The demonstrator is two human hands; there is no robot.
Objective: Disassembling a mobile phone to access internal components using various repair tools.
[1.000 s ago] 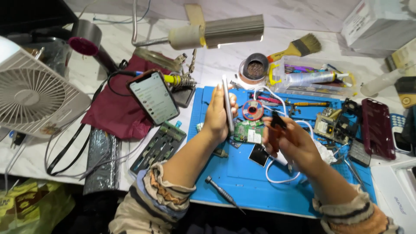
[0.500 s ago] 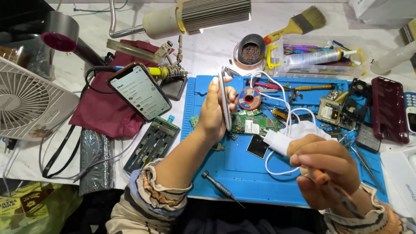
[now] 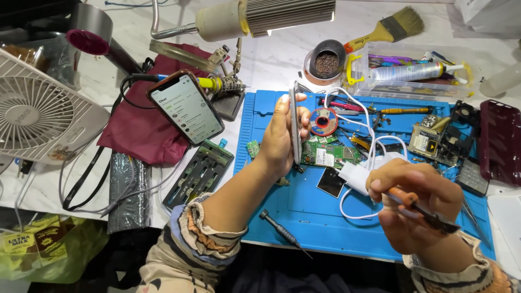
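Note:
My left hand (image 3: 279,135) grips a thin phone frame (image 3: 295,127) held upright on its edge over the blue work mat (image 3: 304,217). Just right of it on the mat lies a green circuit board (image 3: 328,154). My right hand (image 3: 415,203) is closed around a small tool with an orange handle and dark tip (image 3: 420,209), raised over the mat's right side. A white charger block (image 3: 355,176) with its looping white cable (image 3: 374,133) lies just left of that hand. A dark screwdriver (image 3: 282,232) rests on the mat near its front edge.
A lit phone (image 3: 187,108) leans on a maroon cloth (image 3: 144,133) at left, beside a white fan (image 3: 40,111). A lamp head (image 3: 268,15) hangs over the top. A solder spool (image 3: 324,120), paintbrush (image 3: 388,31), clear tray of tubes (image 3: 412,70), maroon phone case (image 3: 499,141) and small parts surround the mat.
My right hand has drawn back from the circuit board toward me and to the right, still holding the orange-handled tool. My left hand keeps the frame upright in the same place.

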